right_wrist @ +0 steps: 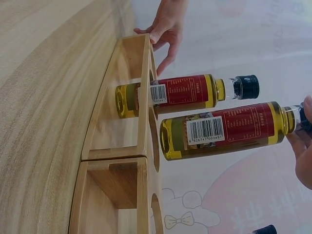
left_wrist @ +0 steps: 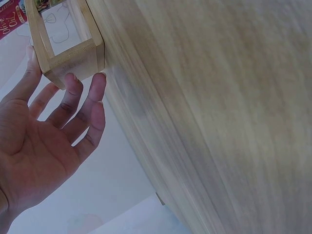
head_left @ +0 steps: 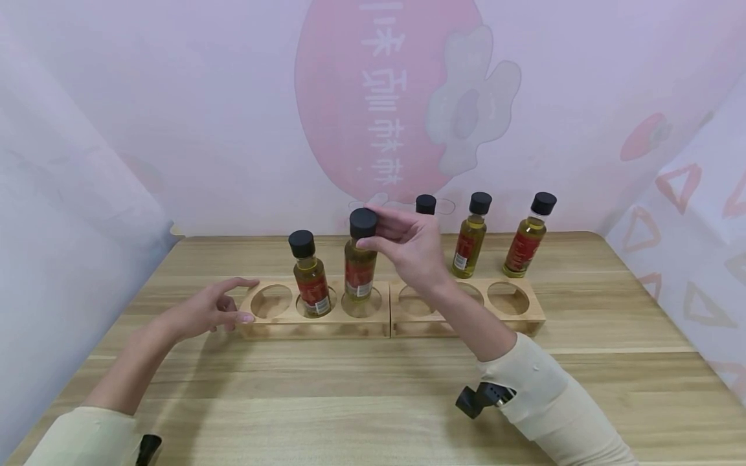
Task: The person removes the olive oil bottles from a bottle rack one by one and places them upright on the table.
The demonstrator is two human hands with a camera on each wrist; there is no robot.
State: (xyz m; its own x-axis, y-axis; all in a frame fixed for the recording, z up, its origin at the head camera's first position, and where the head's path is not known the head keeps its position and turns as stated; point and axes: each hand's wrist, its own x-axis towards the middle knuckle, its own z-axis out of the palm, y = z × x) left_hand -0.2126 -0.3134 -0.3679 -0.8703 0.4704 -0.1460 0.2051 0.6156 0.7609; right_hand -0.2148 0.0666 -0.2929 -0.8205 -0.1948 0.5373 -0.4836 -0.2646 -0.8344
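Note:
My right hand [head_left: 418, 252] pinches an olive oil bottle [head_left: 359, 268] by its black cap and neck. That bottle has a red label and hangs over the right hole of the left wooden rack [head_left: 317, 329]; in the right wrist view its base is just clear of the rack's top. A second oil bottle [head_left: 313, 285] stands in the middle hole, its lower part inside the rack. At the rack's left end, my left hand [head_left: 201, 310] grips the corners between thumb and fingers. The left wrist view shows the fingertips [left_wrist: 73, 80] against the end of the wood.
A second wooden rack [head_left: 466, 329] abuts the first on the right. Behind it stand three more oil bottles, one at the right [head_left: 524, 246], one in the middle [head_left: 469, 243] and one partly hidden by my right hand [head_left: 426, 204]. A printed cloth hangs behind the table.

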